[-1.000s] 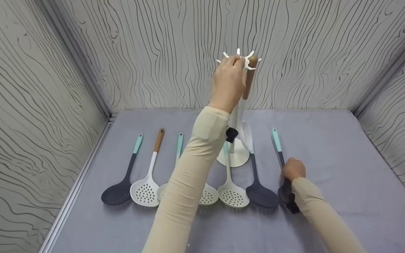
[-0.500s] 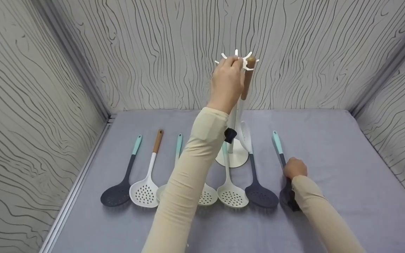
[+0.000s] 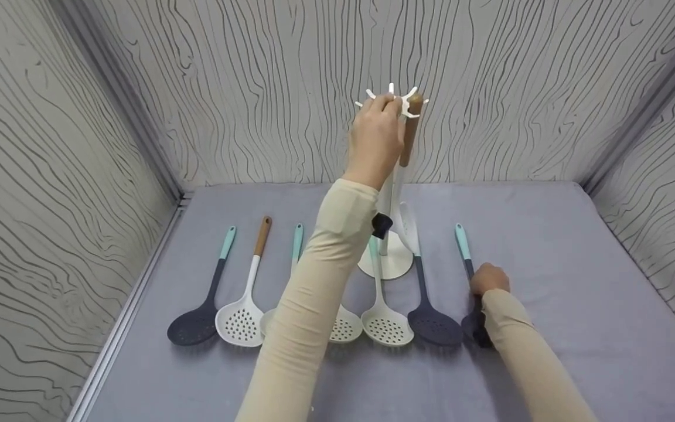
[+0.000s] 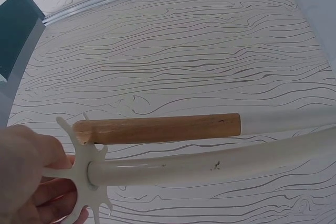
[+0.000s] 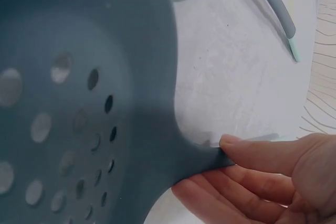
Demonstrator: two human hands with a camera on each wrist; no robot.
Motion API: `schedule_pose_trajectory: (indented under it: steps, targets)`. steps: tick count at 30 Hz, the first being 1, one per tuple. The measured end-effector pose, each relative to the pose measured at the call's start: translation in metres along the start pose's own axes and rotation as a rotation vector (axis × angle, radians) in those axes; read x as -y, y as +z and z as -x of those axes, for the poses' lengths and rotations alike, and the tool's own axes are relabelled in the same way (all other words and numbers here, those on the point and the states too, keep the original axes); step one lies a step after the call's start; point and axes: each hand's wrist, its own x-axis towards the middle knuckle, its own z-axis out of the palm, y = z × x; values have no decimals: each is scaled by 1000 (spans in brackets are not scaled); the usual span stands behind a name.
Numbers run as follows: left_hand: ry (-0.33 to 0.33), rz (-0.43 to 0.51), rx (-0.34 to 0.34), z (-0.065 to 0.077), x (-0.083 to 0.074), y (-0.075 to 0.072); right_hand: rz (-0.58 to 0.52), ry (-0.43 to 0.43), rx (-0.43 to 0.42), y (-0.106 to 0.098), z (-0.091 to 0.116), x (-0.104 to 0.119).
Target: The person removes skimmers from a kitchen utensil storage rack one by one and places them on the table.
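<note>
My left hand [image 3: 375, 138] holds the top of a white utensil stand [image 3: 387, 266], its fingers curled among the hooks. In the left wrist view the thumb and fingers grip the hooked ring at the end of the white pole [image 4: 157, 172]. A white skimmer with a brown handle [image 3: 410, 140] hangs from one hook beside that hand. At the right, my right hand [image 3: 490, 280] pinches the neck of a dark grey-blue skimmer [image 3: 469, 268] with a mint handle. The right wrist view has its perforated bowl [image 5: 149, 124] up close, thumb above and fingers beneath the neck.
Several more skimmers lie in a row on the grey cloth: a dark one [image 3: 194, 326], a white one with a brown handle [image 3: 241, 321], a pale one [image 3: 387, 326] and another dark one [image 3: 435, 326]. My left sleeve [image 3: 308, 305] covers part of the row. Patterned panels [image 3: 255, 88] enclose the table.
The skimmer in my right hand has shifted slightly toward me, its mint handle tip now a little lower in the head view. The left hand keeps its grip on the stand.
</note>
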Motion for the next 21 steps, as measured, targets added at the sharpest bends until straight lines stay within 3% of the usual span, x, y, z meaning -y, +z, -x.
schedule_pose_trajectory:
  steps: [10, 21]
  targets:
    - [13, 6, -14, -1, -1, 0, 30, -22, 28, -1, 3, 4]
    - [-13, 17, 29, -2, 1, -1, 5, -34, 65, -7, 9, 10]
